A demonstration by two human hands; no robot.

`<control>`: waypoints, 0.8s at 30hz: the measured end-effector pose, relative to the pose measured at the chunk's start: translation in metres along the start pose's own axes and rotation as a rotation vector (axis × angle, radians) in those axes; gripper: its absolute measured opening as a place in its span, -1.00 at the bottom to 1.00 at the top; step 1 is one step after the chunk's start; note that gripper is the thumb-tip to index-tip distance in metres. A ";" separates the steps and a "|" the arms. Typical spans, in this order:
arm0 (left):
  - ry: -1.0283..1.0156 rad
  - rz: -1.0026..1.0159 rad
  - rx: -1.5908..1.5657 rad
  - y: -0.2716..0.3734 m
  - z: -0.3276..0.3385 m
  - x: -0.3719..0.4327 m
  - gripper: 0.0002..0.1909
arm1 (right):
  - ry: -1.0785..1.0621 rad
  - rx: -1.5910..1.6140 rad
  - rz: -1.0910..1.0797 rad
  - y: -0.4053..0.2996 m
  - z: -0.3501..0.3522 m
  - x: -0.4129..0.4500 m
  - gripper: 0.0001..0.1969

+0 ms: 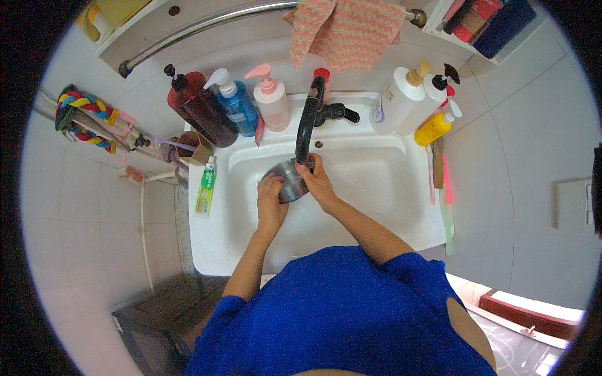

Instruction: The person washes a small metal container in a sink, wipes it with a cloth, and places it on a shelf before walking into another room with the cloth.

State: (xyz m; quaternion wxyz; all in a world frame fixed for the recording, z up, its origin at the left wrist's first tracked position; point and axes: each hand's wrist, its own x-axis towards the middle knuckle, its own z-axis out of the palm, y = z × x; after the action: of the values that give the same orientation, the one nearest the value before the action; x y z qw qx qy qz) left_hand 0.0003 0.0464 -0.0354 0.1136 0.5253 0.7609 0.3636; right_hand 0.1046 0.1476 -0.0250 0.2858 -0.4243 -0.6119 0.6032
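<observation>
A dark, shiny, rounded vessel, perhaps a metal bowl, is held tilted over the white washbasin. My left hand grips its near left side, fingers on the rim. My right hand clasps its right side, close under the spout. The black faucet curves down from the back ledge, and its outlet sits right above the vessel. I cannot tell clearly whether water is running. The vessel's far edge is partly hidden by the spout and my fingers.
Pump bottles in dark red, blue and pink line the back left ledge. White bottles and a yellow one stand at the right. A toothpaste tube lies on the left rim. A striped towel hangs above.
</observation>
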 end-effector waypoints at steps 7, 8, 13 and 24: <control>0.117 0.117 -0.185 0.014 0.002 0.001 -0.36 | 0.166 0.197 0.148 0.036 -0.028 0.010 -0.60; 0.059 -0.359 -0.766 0.010 0.002 0.002 -0.39 | 0.085 0.165 0.070 0.036 -0.035 0.009 -0.61; -0.269 -0.774 -1.482 -0.020 0.002 -0.004 -0.60 | -0.041 0.111 0.048 0.016 -0.043 0.006 -0.68; 0.009 -0.787 -1.296 0.023 -0.002 0.001 -0.60 | -0.150 -1.061 -0.346 -0.001 -0.017 -0.002 -0.69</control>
State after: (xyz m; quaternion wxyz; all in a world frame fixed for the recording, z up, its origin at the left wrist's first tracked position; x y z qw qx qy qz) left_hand 0.0154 0.0509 -0.0185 0.5180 0.0417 0.5268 0.6727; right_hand 0.1196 0.1545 -0.0216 0.0836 -0.3593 -0.9107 0.1859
